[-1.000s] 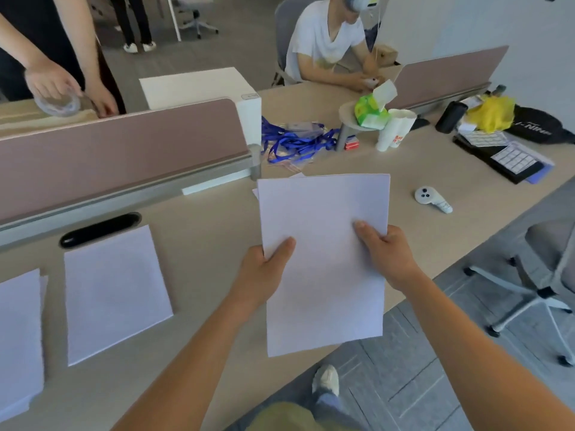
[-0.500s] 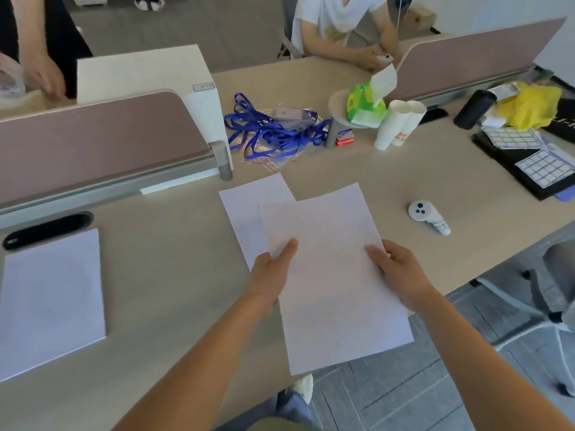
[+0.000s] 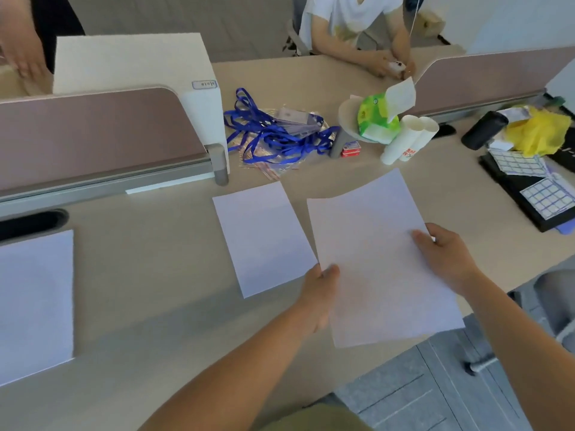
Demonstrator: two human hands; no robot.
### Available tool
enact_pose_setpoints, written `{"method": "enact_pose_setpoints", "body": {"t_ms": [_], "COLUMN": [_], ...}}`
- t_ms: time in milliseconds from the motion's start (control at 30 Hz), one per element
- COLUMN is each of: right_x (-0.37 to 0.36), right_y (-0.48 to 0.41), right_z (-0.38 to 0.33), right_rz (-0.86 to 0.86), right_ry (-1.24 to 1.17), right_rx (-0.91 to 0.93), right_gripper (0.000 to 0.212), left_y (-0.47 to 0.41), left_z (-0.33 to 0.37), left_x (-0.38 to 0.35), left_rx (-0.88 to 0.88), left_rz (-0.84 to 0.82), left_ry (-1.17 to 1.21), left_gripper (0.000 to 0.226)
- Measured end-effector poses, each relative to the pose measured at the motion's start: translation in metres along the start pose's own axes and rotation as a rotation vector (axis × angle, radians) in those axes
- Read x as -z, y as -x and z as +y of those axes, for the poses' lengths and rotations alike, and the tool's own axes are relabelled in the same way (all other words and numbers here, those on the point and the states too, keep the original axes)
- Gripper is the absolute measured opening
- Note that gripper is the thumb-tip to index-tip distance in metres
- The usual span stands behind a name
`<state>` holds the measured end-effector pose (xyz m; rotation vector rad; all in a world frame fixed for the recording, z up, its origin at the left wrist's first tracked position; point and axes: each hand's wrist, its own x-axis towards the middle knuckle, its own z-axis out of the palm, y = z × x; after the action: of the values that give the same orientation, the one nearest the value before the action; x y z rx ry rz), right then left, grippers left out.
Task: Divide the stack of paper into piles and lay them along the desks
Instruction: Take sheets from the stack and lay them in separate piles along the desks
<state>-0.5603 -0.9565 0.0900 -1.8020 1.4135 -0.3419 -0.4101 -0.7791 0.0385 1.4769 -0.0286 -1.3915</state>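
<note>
I hold a stack of white paper over the front edge of the light wooden desk. My left hand grips its left edge with the thumb on top. At the right edge my right hand holds it with fingers curled over the sheet. A laid pile of paper lies flat on the desk just left of the held stack. Another pile lies at the far left, partly cut off by the frame.
A pink divider runs along the back left, another at back right. Blue lanyards, a green tissue pack, paper cups, a black bottle and sticker sheets crowd the back. A seated person faces me.
The held stack has shifted right, uncovering a pile now lying on the desk to its left. The view has swung rightward along the desk.
</note>
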Motion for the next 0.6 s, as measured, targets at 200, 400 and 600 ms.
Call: {"method": "enact_pose_setpoints", "body": {"t_ms": [200, 400, 600], "right_x": [-0.03, -0.041, -0.035], "right_y": [-0.078, -0.151, -0.208], "right_z": [0.013, 0.03, 0.036], "right_rz": [-0.146, -0.328, -0.352], "right_ry": [-0.052, -0.033, -0.03], "right_rx": [-0.033, -0.046, -0.017], "right_gripper": [0.029, 0.011, 0.017], "left_y": [-0.039, -0.079, -0.133], "left_z": [0.019, 0.036, 0.053], "left_x": [-0.01, -0.042, -0.078], "left_rx": [-0.017, -0.033, -0.004], "left_rz": [0.225, 0.358, 0.438], "left_ry": [-0.071, -0.129, -0.179], "left_gripper": [0.018, 0.02, 0.027]}}
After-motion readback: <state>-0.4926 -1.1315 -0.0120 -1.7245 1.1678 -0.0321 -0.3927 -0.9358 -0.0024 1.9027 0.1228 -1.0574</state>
